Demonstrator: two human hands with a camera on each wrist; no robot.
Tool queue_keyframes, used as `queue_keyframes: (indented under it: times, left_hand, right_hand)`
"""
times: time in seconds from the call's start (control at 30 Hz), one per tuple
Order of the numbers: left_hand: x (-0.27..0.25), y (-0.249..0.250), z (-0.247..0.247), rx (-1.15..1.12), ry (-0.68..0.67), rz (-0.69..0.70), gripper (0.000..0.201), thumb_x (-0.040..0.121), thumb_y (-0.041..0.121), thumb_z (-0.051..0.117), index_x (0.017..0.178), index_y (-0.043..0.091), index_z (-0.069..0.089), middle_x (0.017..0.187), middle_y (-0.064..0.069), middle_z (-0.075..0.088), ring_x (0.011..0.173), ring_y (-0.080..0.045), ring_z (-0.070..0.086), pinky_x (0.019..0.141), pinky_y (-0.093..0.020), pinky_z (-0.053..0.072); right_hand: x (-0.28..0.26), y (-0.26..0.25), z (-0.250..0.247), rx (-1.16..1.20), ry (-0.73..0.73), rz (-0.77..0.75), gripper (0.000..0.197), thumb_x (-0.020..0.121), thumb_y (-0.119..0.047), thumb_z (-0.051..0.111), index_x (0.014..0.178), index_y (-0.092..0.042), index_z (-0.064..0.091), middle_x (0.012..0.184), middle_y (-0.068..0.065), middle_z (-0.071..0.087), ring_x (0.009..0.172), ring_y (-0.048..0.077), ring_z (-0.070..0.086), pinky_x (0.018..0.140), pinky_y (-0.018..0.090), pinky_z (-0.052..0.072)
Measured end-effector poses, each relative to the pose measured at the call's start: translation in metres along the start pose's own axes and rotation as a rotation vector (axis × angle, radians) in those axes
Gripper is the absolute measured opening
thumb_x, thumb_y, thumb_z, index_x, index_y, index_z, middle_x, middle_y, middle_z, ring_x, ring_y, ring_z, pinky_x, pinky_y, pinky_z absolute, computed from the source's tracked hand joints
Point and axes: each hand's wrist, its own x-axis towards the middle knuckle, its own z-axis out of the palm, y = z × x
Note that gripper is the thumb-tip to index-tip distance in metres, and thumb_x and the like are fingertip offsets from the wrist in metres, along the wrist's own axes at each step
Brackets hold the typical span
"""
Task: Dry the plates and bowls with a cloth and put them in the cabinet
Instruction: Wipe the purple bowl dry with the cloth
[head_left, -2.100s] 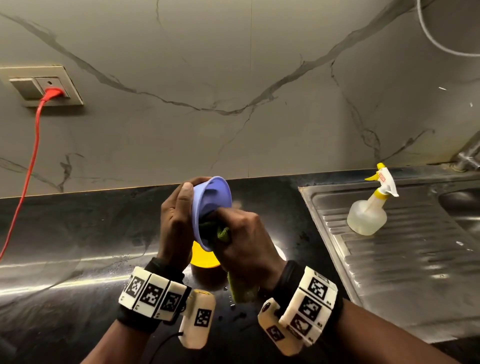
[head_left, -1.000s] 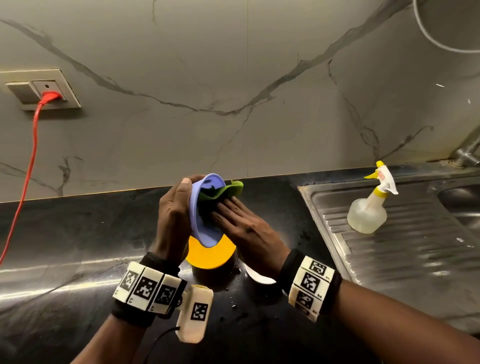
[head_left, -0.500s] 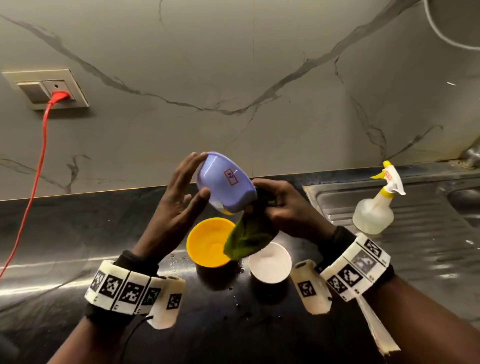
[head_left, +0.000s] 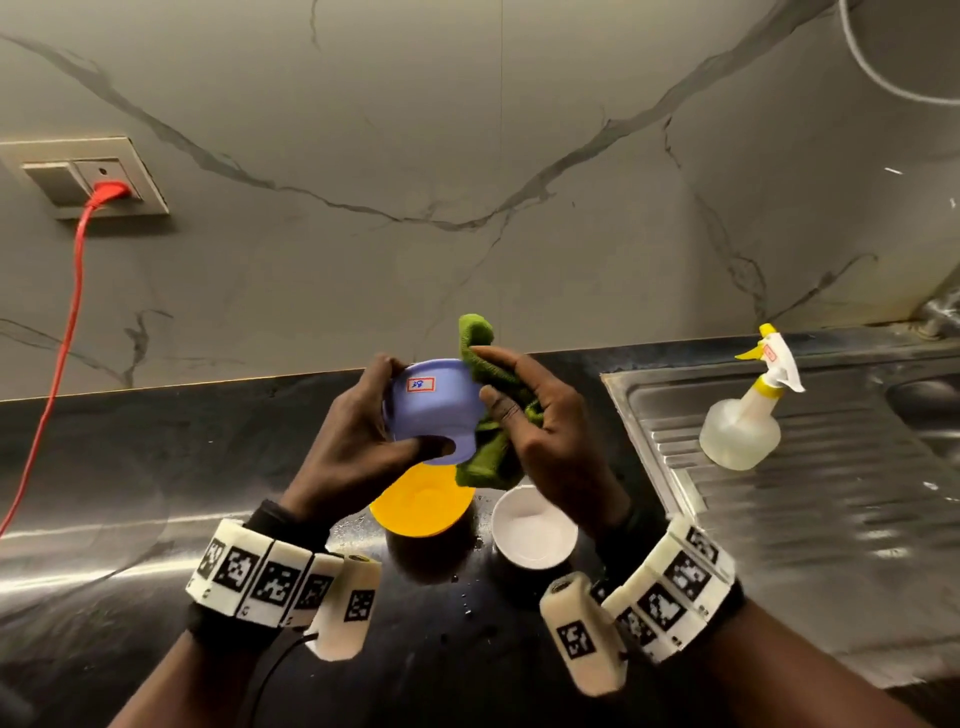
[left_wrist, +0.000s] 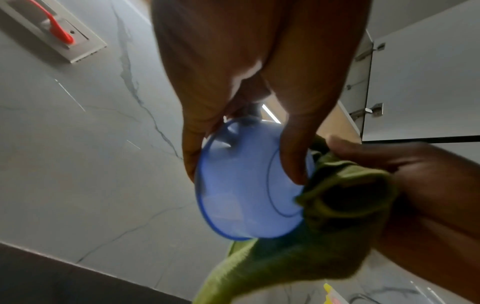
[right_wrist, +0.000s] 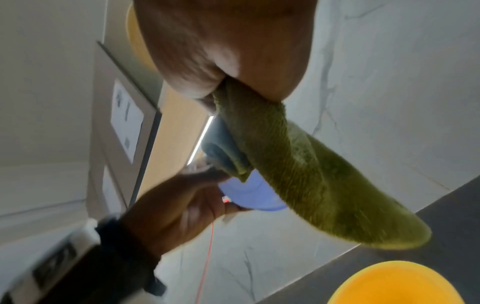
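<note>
My left hand grips a small blue plastic bowl, turned bottom-up with a white sticker on its base. In the left wrist view the thumb and fingers clamp the blue bowl at its rim. My right hand holds a green cloth bunched against the bowl's right side; one end sticks up above the fingers, the other hangs down. The right wrist view shows the green cloth trailing from the palm. Under the hands, a yellow bowl and a white bowl stand on the black counter.
A steel sink drainboard lies to the right with a clear spray bottle on it. A red cable runs from the wall socket down the left. Water drops dot the counter near the bowls. Cabinet doors show overhead.
The blue bowl went from being wiped inside, rim facing right, to turned base-up. My left hand took a new grip on it, and the right hand shifted the cloth to its outer side.
</note>
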Motion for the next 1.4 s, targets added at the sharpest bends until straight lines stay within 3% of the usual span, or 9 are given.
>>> queue_keyframes:
  times: [0.3,0.43,0.57,0.67,0.8,1.03,1.17,1.33,1.4]
  left_hand:
    - [-0.013,0.006,0.027,-0.076,0.160,-0.016,0.060,0.058,0.042,0.081,0.104,0.012,0.055,0.096,-0.001,0.066,0.084,-0.017,0.066,0.073,-0.042,0.059]
    - [-0.014,0.008,0.027,-0.187,0.225,-0.056,0.052,0.057,0.040,0.085,0.097,0.027,0.055,0.093,0.006,0.065,0.087,-0.021,0.064,0.076,-0.051,0.056]
    - [-0.012,0.014,0.028,-0.255,0.139,-0.058,0.050,0.061,0.038,0.085,0.100,0.031,0.054,0.098,0.000,0.064,0.093,-0.023,0.065,0.080,-0.052,0.056]
    - [-0.007,0.011,0.023,-0.157,0.038,-0.085,0.065,0.061,0.045,0.082,0.116,0.025,0.054,0.107,-0.006,0.067,0.098,-0.029,0.067,0.085,-0.052,0.056]
    - [-0.006,0.011,0.015,0.116,-0.036,0.062,0.055,0.063,0.048,0.074,0.098,0.012,0.053,0.085,-0.002,0.063,0.074,-0.022,0.057,0.062,-0.033,0.051]
    - [-0.009,0.025,0.034,0.035,0.064,0.122,0.043,0.068,0.015,0.070,0.109,0.026,0.065,0.090,0.014,0.071,0.079,0.001,0.065,0.069,-0.025,0.054]
    - [-0.011,0.019,0.026,-0.147,0.126,0.049,0.044,0.058,0.023,0.084,0.091,0.001,0.064,0.083,-0.018,0.067,0.075,-0.026,0.060,0.068,-0.056,0.052]
    - [-0.014,0.028,0.021,-0.346,0.130,-0.006,0.066,0.054,0.026,0.089,0.112,0.007,0.064,0.106,-0.014,0.072,0.098,-0.033,0.068,0.085,-0.048,0.056]
    - [-0.011,0.028,0.021,-0.245,0.113,0.007,0.062,0.059,0.034,0.088,0.112,0.010,0.064,0.102,-0.012,0.072,0.094,-0.037,0.067,0.081,-0.051,0.056]
  right_hand:
    - [0.007,0.006,0.023,-0.325,0.006,-0.335,0.028,0.095,-0.010,0.057,0.121,-0.007,0.066,0.128,0.006,0.064,0.125,0.016,0.056,0.107,0.036,0.044]
    - [0.015,0.008,0.012,-0.062,0.132,0.099,0.020,0.095,-0.032,0.051,0.108,-0.031,0.066,0.103,-0.018,0.069,0.099,-0.004,0.063,0.088,0.017,0.048]
    - [0.007,-0.011,0.009,0.294,0.246,0.341,0.030,0.104,-0.015,0.038,0.104,0.007,0.059,0.086,0.021,0.057,0.067,0.003,0.061,0.068,0.022,0.049]
    - [0.014,-0.011,0.008,0.135,0.324,0.224,0.029,0.102,-0.019,0.046,0.084,0.000,0.059,0.072,0.016,0.052,0.066,0.028,0.051,0.064,0.033,0.039]
    - [0.023,-0.001,0.003,-0.332,0.114,-0.055,0.025,0.093,-0.025,0.050,0.070,-0.019,0.052,0.057,-0.009,0.047,0.056,0.004,0.043,0.056,0.016,0.032]
    - [0.008,-0.016,0.039,-0.593,0.168,-0.248,0.024,0.098,-0.034,0.041,0.085,-0.017,0.052,0.077,-0.005,0.051,0.070,0.014,0.046,0.069,0.027,0.035]
    - [0.015,-0.011,0.028,-0.436,0.144,-0.160,0.022,0.098,-0.027,0.047,0.085,-0.015,0.061,0.077,-0.002,0.059,0.074,0.018,0.056,0.071,0.032,0.044]
    - [0.021,-0.018,0.010,0.059,0.258,0.243,0.030,0.104,-0.021,0.042,0.111,-0.004,0.065,0.122,0.007,0.029,0.094,0.020,0.055,0.092,0.013,0.044]
    - [0.022,-0.012,0.005,-0.020,0.186,0.218,0.035,0.095,-0.050,0.040,0.106,-0.026,0.063,0.102,-0.004,0.055,0.110,0.026,0.060,0.103,0.037,0.045]
